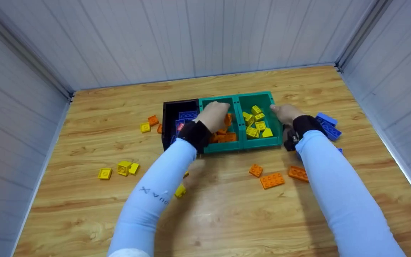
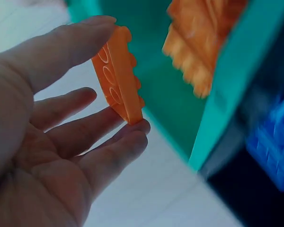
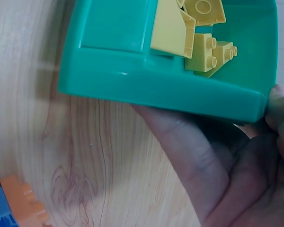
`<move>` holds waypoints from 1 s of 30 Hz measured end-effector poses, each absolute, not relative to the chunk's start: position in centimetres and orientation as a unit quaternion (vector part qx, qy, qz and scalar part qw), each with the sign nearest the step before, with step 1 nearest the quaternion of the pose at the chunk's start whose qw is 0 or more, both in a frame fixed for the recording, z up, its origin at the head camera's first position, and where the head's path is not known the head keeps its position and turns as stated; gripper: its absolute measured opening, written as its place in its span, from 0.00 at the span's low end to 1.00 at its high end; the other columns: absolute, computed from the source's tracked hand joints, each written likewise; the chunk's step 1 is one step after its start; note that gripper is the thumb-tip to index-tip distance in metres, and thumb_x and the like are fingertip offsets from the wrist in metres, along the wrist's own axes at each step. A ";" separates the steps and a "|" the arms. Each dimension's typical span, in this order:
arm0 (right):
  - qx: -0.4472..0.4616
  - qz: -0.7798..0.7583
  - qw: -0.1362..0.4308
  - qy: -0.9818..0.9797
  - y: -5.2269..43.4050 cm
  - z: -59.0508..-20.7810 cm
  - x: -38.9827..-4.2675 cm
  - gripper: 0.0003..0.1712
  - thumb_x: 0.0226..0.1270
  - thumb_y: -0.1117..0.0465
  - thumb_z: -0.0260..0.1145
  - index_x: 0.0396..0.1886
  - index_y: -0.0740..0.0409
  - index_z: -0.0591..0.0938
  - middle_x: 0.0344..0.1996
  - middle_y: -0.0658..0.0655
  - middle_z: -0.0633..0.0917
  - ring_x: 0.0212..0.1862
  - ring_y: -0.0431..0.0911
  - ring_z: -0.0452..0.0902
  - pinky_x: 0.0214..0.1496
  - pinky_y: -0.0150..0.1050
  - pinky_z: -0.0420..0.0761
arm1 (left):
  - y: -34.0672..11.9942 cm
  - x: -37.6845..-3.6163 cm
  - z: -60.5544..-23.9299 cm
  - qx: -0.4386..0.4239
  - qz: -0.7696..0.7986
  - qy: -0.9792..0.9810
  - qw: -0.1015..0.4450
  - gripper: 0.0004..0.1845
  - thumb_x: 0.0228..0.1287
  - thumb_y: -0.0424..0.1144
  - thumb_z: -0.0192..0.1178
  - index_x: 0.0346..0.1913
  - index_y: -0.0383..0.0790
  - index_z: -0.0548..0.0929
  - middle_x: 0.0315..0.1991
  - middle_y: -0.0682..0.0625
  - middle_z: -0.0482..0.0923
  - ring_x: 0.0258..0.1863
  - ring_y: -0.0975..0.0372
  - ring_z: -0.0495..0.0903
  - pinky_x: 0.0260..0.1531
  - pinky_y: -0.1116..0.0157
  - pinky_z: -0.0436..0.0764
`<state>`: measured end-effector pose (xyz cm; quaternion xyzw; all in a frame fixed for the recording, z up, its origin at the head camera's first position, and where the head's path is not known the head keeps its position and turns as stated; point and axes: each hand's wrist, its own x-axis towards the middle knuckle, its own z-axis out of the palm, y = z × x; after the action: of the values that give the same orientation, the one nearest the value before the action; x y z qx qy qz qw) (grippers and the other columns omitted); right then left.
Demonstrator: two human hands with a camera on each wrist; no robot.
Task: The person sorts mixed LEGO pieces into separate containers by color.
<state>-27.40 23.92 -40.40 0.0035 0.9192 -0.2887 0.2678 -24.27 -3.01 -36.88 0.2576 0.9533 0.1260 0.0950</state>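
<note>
Orange brick (image 2: 119,75) sits pinched between thumb and fingertips of your left hand (image 1: 213,116) over the middle green bin (image 1: 220,147) — lower it flat among the orange pieces, while your right hand (image 1: 286,113) grips the right bin (image 3: 146,87) steady.

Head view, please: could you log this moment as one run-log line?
left hand: pinches orange brick over middle bin | right hand: grips yellow-brick bin | table: loose bricks
</note>
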 end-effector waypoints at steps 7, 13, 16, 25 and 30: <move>0.001 -0.297 0.275 0.914 23.0 -40.6 -27.6 0.41 0.82 0.42 0.31 0.75 0.71 0.55 0.74 0.73 0.54 0.75 0.65 0.47 0.73 0.56 0.54 | -2.0 -24.9 -39.4 0.252 0.115 0.954 0.111 0.19 0.61 0.32 0.69 0.53 0.31 0.78 0.44 0.41 0.81 0.46 0.52 0.81 0.49 0.60 0.80; 0.004 -0.315 0.281 0.907 23.0 -40.8 -27.8 0.37 0.83 0.44 0.31 0.77 0.67 0.54 0.75 0.71 0.51 0.75 0.63 0.46 0.73 0.53 0.56 | -3.1 -24.4 -38.8 0.252 0.117 0.955 0.100 0.24 0.64 0.29 0.66 0.61 0.28 0.75 0.53 0.37 0.79 0.55 0.48 0.78 0.57 0.58 0.76; 0.010 -0.327 0.282 0.902 23.0 -40.6 -27.8 0.38 0.82 0.43 0.32 0.78 0.65 0.52 0.76 0.70 0.50 0.76 0.64 0.44 0.74 0.55 0.53 | -4.1 -24.2 -37.6 0.241 0.141 0.954 0.105 0.28 0.67 0.28 0.62 0.68 0.28 0.70 0.63 0.36 0.73 0.64 0.47 0.71 0.64 0.57 0.70; 0.030 -0.336 0.284 0.897 23.5 -40.4 -27.4 0.41 0.81 0.41 0.33 0.77 0.69 0.51 0.76 0.71 0.50 0.75 0.65 0.42 0.74 0.57 0.49 | -11.1 -24.2 -34.5 0.193 0.226 0.955 0.017 0.23 0.69 0.29 0.59 0.65 0.30 0.74 0.61 0.37 0.76 0.52 0.47 0.80 0.57 0.57 0.76; 0.022 -0.332 0.279 0.901 23.7 -40.3 -27.4 0.40 0.81 0.42 0.32 0.77 0.68 0.52 0.75 0.71 0.51 0.75 0.66 0.43 0.74 0.57 0.49 | -17.1 -25.2 -35.1 0.128 0.254 0.957 -0.055 0.18 0.67 0.27 0.58 0.59 0.27 0.80 0.54 0.34 0.81 0.56 0.45 0.78 0.57 0.52 0.75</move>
<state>-27.35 23.69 -40.34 0.0216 0.9009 -0.3317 0.2790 -25.20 -17.05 -35.12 0.1281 0.9573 0.2535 -0.0546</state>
